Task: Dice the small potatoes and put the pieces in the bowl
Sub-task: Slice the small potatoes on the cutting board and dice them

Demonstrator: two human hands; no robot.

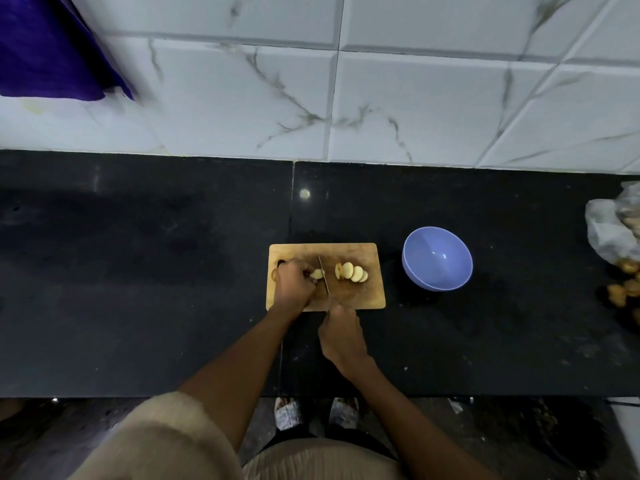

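Wooden and pale, the cutting board (pixel 372 252) lies under both of our hands on the black countertop (pixel 138 271). Our left hand (pixel 292 284) rests on the board's left part with its fingers curled over the potato piece (pixel 316 274) that we hold down; the cut end of that piece peeks out just to the right of our fingertips. Our right hand (pixel 341 332) sits at the board's near edge, clenched around the handle of the knife (pixel 323 277), whose thin blade runs away from us across the board and stands right against the held piece, on its right side. Beyond the blade, further right on the board, we see a short row of potato slices (pixel 351 271) leaning on one another, apart from both hands. A darker potato bit shows at the board's left edge beside our left hand; we cannot tell what it is exactly. To the right of the board, off it and near it, stands the blue bowl (pixel 437 258). At the far right edge of the counter lie whole small potatoes (pixel 623 289) beside a crumpled plastic bag (pixel 609 226). Marbled white tiles (pixel 415 98) back the counter.
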